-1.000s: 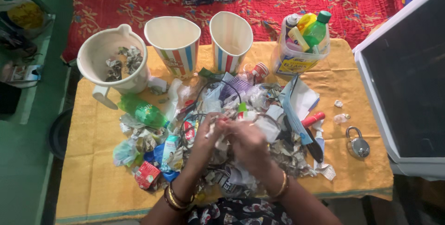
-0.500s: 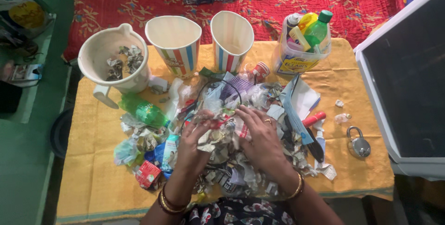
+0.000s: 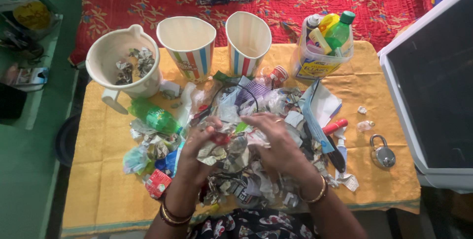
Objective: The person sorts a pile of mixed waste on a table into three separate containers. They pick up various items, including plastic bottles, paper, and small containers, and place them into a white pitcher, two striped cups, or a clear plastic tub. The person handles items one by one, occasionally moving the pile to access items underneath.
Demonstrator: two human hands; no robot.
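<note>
A heap of crumpled paper scraps and wrappers (image 3: 231,170) covers the middle of a table with a yellow cloth (image 3: 108,189). My left hand (image 3: 199,148) is closed around a wad of crumpled paper (image 3: 217,148) lifted just above the heap. My right hand (image 3: 276,140) lies on the heap beside it, fingers spread and touching the same scraps. Both wrists wear gold bangles.
At the back stand a white jug (image 3: 123,66) holding scraps, two striped paper tubs (image 3: 187,47) (image 3: 248,42), and a clear container of bottles (image 3: 325,42). A green bottle (image 3: 157,116), a padlock (image 3: 383,153), a red marker (image 3: 335,126) and a dark screen (image 3: 433,86) lie around.
Both hands have moved up the heap and come together. The left hand has closed on a wad of crumpled paper and raised it.
</note>
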